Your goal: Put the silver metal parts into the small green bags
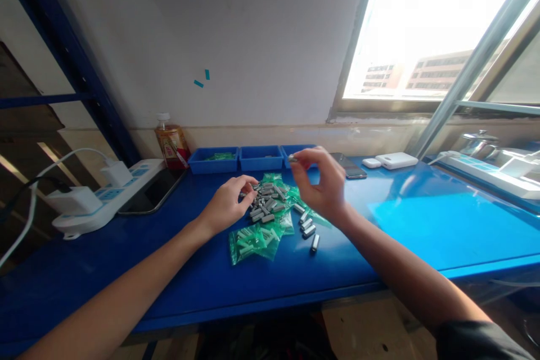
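Note:
My right hand [323, 183] is raised over the right side of the pile, with thumb and fingertips pinched on a small metal standoff [292, 158]. Beside the left edge of the pile, my left hand [230, 202] is low, its thumb and forefinger slightly apart around some metal pieces. The pile of silvery metal standoffs [268, 217] lies on green plastic bags. A green bag of pale, slim parts [253, 242] is in front of it. Several loose standoffs [309, 231] lie on the blue table to the right, below my right hand.
Three blue bins [214, 165] line the wall behind the pile. On the left are a bottle [171, 143], a phone [154, 191] and a power strip [112, 197] with chargers. Another phone [349, 166], white cases [396, 161] and a second power strip [491, 174] stand at the right.

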{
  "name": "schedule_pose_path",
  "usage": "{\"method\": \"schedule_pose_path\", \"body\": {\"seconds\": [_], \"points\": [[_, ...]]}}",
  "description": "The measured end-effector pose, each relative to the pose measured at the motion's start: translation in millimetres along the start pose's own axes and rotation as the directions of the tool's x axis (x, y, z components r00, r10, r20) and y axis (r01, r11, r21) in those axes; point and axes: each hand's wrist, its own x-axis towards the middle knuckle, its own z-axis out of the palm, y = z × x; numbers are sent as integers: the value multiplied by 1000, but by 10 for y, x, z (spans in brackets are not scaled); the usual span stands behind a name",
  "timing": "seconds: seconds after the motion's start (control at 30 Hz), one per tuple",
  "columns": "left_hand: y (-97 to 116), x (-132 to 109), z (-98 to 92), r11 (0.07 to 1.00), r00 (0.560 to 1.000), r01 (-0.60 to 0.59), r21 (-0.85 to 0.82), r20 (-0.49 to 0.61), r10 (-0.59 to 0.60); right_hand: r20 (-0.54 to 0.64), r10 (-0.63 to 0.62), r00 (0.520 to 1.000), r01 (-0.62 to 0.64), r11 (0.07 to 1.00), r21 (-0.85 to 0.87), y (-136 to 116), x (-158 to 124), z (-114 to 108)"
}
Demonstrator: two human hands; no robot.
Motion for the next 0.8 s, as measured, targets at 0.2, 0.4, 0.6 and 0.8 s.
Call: {"method": "schedule_pose_path", "body": {"seconds": [0.2,0.4,0.6,0.8], "points": [[-369,73,-34,978,993,-63,198,111,42,-168,160,973,-205,932,-298,592,291,-168],[-440,73,-47,969,974,-29,246,227,-28,138,565,814,-452,764,-460,945,30,-233],[-465,101,-40,980,974,45,195,208,-87,226,442,868,-369,879,-303,587,-142,-122],[-578,137,-93,967,979,98,234,153,-136,442,350,826,-280,935,-216,432,-265,98]]}}
